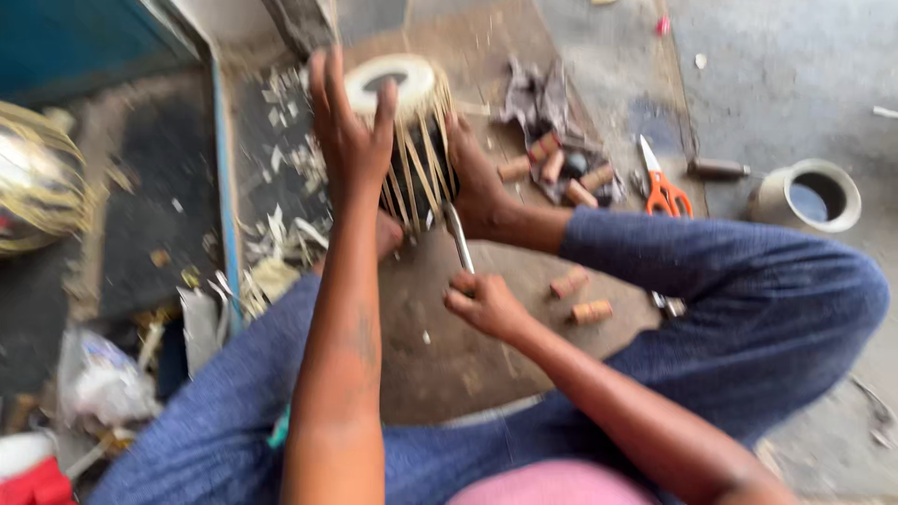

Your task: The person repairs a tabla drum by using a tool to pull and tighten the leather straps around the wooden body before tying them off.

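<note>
Left hand (351, 131) spread on small drum (407, 140), right hand (482, 301) pinching metal rod (459, 241), over littered brown mat (449, 355).

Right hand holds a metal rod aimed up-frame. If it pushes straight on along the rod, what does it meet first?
The right hand would likely drive the thin metal rod into the foot braced against the small strap-laced drum. The image is blurred, so depth is uncertain.

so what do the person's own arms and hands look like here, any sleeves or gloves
Both hands are bare, with no gloves: the left hand and the right hand. Both forearms are bare as far up as the picture shows, with no sleeve in view; no watch, ring or bracelet can be made out. The left forearm has a faint darker patch, too blurred to identify.
</note>
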